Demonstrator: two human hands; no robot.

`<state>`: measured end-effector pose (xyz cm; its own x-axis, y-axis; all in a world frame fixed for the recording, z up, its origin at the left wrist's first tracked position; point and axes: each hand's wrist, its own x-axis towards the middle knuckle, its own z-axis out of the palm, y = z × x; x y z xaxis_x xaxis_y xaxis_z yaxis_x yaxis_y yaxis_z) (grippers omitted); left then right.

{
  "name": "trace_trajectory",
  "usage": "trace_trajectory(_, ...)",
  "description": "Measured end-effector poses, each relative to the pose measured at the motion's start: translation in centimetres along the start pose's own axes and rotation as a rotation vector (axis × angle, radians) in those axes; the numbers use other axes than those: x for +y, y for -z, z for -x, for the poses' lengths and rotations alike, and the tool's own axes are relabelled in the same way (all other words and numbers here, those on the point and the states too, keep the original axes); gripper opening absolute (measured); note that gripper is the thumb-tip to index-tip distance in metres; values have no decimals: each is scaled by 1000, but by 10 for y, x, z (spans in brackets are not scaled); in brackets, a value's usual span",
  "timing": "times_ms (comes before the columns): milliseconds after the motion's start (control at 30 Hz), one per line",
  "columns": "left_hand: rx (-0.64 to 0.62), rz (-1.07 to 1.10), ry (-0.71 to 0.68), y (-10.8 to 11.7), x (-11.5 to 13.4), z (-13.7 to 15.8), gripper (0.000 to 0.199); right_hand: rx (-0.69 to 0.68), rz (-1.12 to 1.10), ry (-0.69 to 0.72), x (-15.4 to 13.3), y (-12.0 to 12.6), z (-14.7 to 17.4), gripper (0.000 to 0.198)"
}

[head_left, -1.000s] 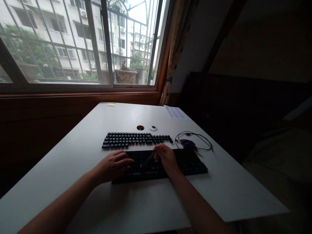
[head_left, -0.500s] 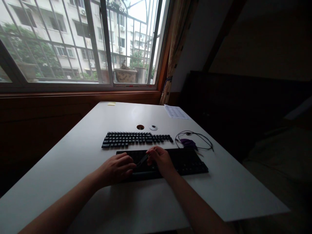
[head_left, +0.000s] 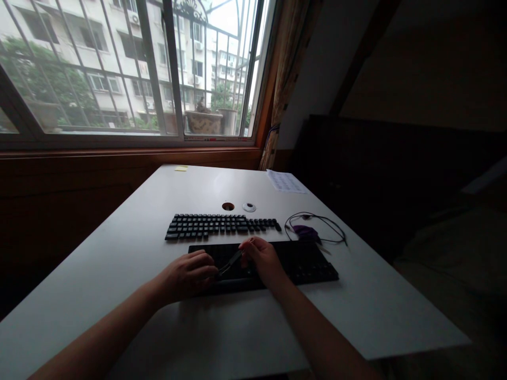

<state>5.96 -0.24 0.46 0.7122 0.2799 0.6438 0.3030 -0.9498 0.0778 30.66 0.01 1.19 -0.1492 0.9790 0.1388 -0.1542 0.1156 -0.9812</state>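
A black keyboard (head_left: 309,264) lies near the front of the white table, its key bed largely dark. My left hand (head_left: 192,273) covers its left front end, fingers curled over the edge and the thumb hidden. Between the fingers of my right hand (head_left: 261,258) is the dark handle of a wire keycap puller (head_left: 235,258), held above the keyboard. Its wire end slants down to the left, close to my left fingertips; whether the wires touch a key is too dark to tell. Behind the keyboard stand rows of loose black keycaps (head_left: 206,224).
Right of the keycaps lie a coiled black cable (head_left: 340,232) and a purple cloth-like item (head_left: 304,232). Farther back are a round hole (head_left: 228,207), a ring-shaped cover (head_left: 249,207), printed paper (head_left: 287,182) and a yellow note (head_left: 181,168). A barred window rises beyond the table.
The keycap puller has tilted and lifted slightly, so its wires now show. My left fingers have drawn back a little to the left; the keyboard has stayed in place.
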Motion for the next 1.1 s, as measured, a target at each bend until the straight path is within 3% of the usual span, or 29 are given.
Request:
trace_trajectory(933, 14, 539, 302, -1, 3, -2, 10, 22, -84, -21, 2, 0, 0, 36)
trace_trajectory(1100, -74, 683, 484, -3, 7, 1, 15, 13, -122, -44, 3, 0, -1, 38)
